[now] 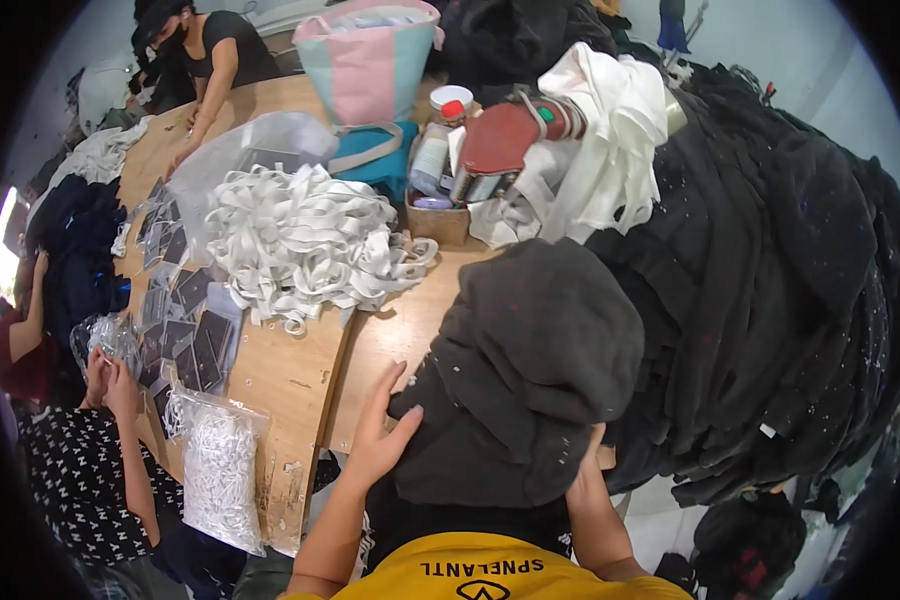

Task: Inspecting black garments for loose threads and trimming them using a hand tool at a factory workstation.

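In front of me a bundled dark grey fleece garment (530, 370) stands at the table's near edge, its rounded, hood-like top bulging upward. Pale specks of lint or thread dot the cloth. My left hand (380, 435) is open along its left side, fingers apart and thumb touching the fabric. On the opposite side my right hand (588, 470) grips the lower right edge; the cloth covers most of its fingers.
A large heap of dark garments (760, 280) rises on the right. Beyond lie white straps (300, 235), a box of supplies (438, 222) and a pink-and-blue bucket bag (365, 65). A clear bag of white cords (220, 470) is left. Co-workers' hands (115, 380) work there.
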`<state>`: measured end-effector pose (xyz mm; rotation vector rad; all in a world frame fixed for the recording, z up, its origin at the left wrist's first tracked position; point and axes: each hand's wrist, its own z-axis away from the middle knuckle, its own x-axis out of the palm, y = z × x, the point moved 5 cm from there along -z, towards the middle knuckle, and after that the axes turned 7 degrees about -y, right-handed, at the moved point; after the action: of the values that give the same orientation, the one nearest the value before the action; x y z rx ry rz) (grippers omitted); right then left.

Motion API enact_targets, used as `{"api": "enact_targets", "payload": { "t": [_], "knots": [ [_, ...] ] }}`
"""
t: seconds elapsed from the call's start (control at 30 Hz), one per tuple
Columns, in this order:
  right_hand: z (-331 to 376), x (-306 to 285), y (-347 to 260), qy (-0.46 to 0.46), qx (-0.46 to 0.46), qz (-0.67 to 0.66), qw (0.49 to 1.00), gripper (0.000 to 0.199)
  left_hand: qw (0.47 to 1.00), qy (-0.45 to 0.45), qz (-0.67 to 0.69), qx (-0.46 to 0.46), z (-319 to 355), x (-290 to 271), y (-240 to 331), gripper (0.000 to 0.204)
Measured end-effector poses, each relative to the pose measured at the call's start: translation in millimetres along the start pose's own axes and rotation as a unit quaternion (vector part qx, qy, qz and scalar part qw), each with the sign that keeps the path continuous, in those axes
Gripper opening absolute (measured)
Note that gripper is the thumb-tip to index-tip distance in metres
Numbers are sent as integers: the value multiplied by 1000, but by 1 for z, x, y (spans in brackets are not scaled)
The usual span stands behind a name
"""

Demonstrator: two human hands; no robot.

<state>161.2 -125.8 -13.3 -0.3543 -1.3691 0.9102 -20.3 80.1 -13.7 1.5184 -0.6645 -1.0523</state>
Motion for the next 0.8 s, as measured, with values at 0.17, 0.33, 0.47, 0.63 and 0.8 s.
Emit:
{"api": "enact_targets", "payload": {
  "t": [0.17, 0.33, 0.47, 0.63, 0.8],
  "knots": [
    [34, -9, -54, 34, -150, 28, 988, 54, 950, -246, 194, 12, 15, 40, -4, 81],
    [-23, 26, -161, 91, -332, 68, 936, 50, 918, -369, 120, 84, -15, 82, 17, 71],
    [65, -39, -214, 117, -457, 92, 877, 48, 918, -196, -332, 97, -42, 68, -39, 55],
    [108, -145, -368, 150, -603, 109, 776, 45, 983, -38, -158, 88, -101, 39, -61, 32],
    [117, -61, -363, 174, -729, 105, 653, 44, 878, 216, -332, 267, -197, 5, 22, 26]
  ]
}}
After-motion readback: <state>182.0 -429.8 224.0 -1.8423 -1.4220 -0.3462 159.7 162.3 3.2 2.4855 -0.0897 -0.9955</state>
